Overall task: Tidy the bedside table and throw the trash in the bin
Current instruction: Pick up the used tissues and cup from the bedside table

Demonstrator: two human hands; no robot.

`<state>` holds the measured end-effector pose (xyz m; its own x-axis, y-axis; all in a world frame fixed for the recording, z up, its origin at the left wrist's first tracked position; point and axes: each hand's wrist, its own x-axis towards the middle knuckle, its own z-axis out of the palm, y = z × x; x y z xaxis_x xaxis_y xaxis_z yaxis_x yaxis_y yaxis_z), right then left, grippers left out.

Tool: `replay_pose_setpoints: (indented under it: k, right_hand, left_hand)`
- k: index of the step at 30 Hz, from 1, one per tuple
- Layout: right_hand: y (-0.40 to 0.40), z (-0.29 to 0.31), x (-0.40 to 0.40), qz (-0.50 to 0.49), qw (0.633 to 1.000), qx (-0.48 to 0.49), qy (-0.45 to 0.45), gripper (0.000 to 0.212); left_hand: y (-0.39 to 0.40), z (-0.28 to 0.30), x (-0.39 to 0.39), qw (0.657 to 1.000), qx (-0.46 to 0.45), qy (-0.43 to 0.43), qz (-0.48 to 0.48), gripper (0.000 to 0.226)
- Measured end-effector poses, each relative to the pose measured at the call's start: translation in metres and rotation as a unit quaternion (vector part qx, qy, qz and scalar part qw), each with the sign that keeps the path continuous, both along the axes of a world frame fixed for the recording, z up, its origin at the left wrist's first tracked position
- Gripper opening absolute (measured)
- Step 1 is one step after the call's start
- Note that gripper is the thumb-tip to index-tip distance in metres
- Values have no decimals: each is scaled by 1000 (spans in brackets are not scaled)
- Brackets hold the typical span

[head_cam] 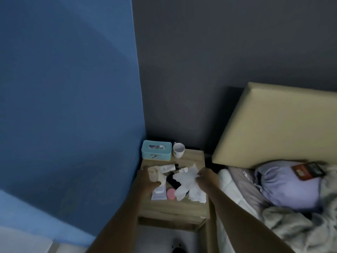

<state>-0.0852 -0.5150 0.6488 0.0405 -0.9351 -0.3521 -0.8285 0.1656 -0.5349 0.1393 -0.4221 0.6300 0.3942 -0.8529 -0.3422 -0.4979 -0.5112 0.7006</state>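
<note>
**Trash in both hands, table only half sorted**

The left hand [147, 179] has its fingers curled round a crumpled cream wad of tissue [156, 175], lifted just off the bedside table [182, 207]. The right hand [206, 177] pinches the edge of a bigger white crumpled tissue [186, 183] that spreads toward the table's front, part of it lying on the wood. So the gathering looks under way, not finished, and no bin is in sight, so the throwing out is yet to come.

Between the two grips lie a dark flat thing [173, 180], a white tube [168, 168] with a dark cap, and a smaller white tube just past it. Below the left hand's grip sit a pale packet [159, 191] and a pink round lid [171, 193]. Farther back stand a teal tissue box [156, 149] and a white mug [178, 149], which already look in place.

The tube bears some print and the box a small picture, too blurred to read.
</note>
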Motion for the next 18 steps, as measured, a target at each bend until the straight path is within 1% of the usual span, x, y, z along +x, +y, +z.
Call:
replay_pose_setpoints:
  k: [3,6,9,12,15,18]
  right_hand:
    - [-47,-26,14,-1,1000,2,-6,10]
    - [-91,-66,28,-9,1000,16,-13,7]
    - [-128,-110,40,-23,998,47,-21,10]
    - [-157,-152,49,-35,997,65,-24,13]
    - [-181,-185,55,-41,995,84,-22,16]
    - [-194,-209,61,-39,994,98,-22,15]
  left_hand:
    - [-42,-29,9,999,14,33,8,71]
    - [-85,-67,15,998,36,53,22,83]
    - [-124,-107,15,994,80,69,32,69]
    - [-156,-148,17,990,115,63,43,74]
    - [-180,-179,21,987,137,62,59,66]
    - [-197,-200,26,985,154,60,59,63]
